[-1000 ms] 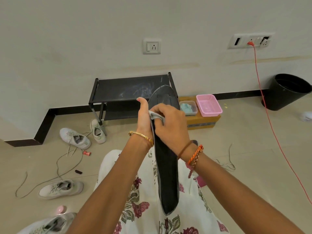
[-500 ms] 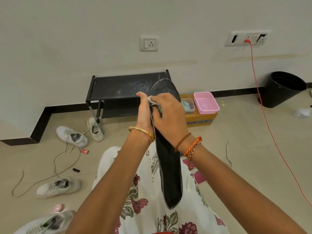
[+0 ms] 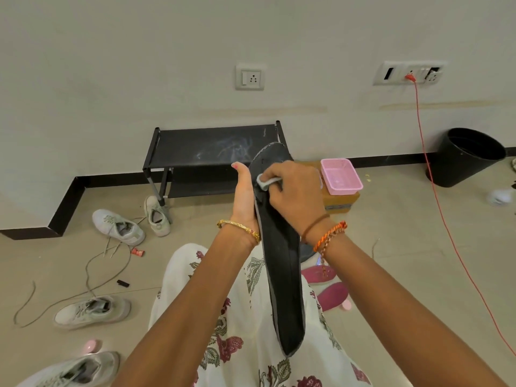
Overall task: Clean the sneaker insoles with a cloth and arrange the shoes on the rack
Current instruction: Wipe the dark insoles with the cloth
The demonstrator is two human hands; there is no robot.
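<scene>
A long black insole stands almost upright over my lap, toe end up. My left hand grips its left edge near the top, thumb raised. My right hand pinches a small grey cloth and presses it against the insole's upper face. The black shoe rack stands against the wall behind them, its top shelf smudged with white marks. Several white sneakers lie on the floor at left, one near the rack, one leaning on the rack's leg, another closer to me.
A pink basket sits on a cardboard box right of the rack. A black bin stands at far right, with an orange cable running down from the wall socket. Loose laces and pink insoles lie on the floor.
My right hand with the cloth has slid a little up and down the insole's upper part. The left hand keeps its grip; the view has shifted slightly.
</scene>
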